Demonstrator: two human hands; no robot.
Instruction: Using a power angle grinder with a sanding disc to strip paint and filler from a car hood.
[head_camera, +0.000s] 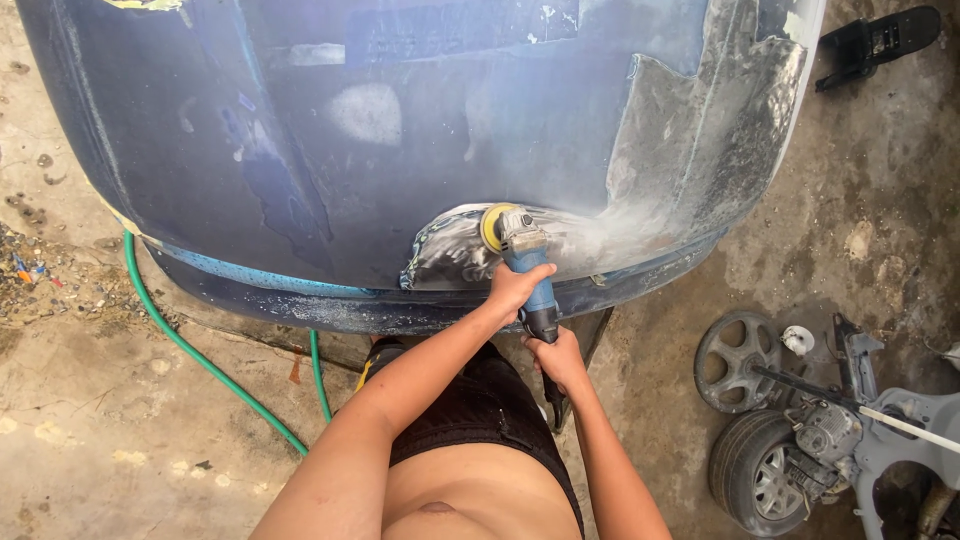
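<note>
Bare concrete floor (120, 440), stained and dusty, with a big blue car body panel (350, 150) filling the top of the view. The left hand (516, 288) has its grip wrapped tight around the front of a blue sander (530, 270); the right hand (558, 358) has its grip closed around the sander's dark rear end. The yellow sanding disc (490, 226) sits flat against the lower edge of the panel, right on a patch rubbed down to bare grey, with white dust blowing off to the right. A green hose (200, 360) snakes across the floor on the left. On the right lie a bare wheel rim (735, 360), a tyre (760, 480) and some engine parts (830, 430).
</note>
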